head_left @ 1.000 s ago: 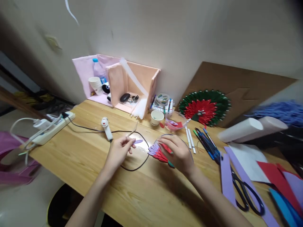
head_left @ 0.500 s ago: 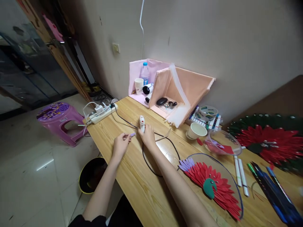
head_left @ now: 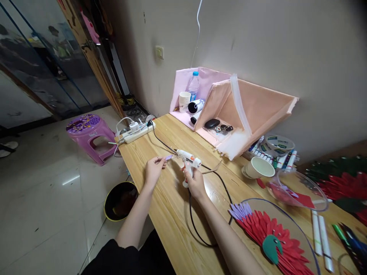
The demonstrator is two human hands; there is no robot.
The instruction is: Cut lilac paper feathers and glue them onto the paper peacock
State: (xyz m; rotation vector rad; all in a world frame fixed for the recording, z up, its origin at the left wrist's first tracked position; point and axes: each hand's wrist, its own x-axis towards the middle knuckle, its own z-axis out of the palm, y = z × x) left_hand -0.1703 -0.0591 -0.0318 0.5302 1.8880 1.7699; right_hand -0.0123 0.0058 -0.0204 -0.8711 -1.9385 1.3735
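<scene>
My right hand point(head_left: 195, 183) is closed around the handle of a white hot glue gun point(head_left: 187, 159), its nozzle pointing left. Between the fingertips of my left hand point(head_left: 155, 170) is a small purple petal point(head_left: 168, 157), close to the nozzle; whether they touch I cannot tell. To the right of my right forearm lies a round craft piece with red petals point(head_left: 266, 221), a cluster of purple petals point(head_left: 240, 211) at its left end and a green bird head point(head_left: 272, 248) in front. Its lower edge runs out of view.
A black cord point(head_left: 192, 221) loops over the table. Along the back stand a peach box point(head_left: 252, 103), a paper cup point(head_left: 259, 168) and a clear bowl point(head_left: 301, 187). A power strip point(head_left: 137, 133) sits at the left edge, near a pink stool point(head_left: 93, 137) and a black bin point(head_left: 120, 202).
My right hand left the red-petal piece, picked up the glue gun and turned it leftward toward the purple petal. My left hand kept the petal. The view swung left.
</scene>
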